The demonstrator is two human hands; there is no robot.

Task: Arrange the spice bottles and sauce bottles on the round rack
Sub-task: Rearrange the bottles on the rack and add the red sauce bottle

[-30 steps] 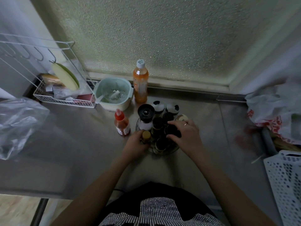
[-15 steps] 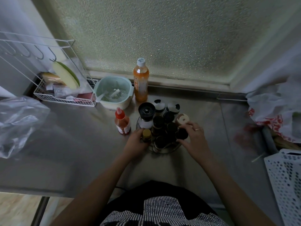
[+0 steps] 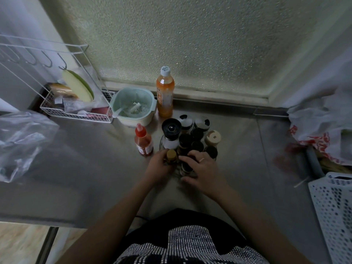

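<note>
Crowding on the round rack [image 3: 171,171] risks toppled neighbours while the left hand [image 3: 159,165] grips the yellow-capped bottle [image 3: 171,156] and the right hand [image 3: 202,168], apparently loosely curled, presses among dark lids.

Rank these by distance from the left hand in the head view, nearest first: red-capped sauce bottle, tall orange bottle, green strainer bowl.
From the left hand:
1. Red-capped sauce bottle, just beyond it, slightly left.
2. Green strainer bowl, farther back and left.
3. Tall orange bottle, farthest, at the wall.
</note>
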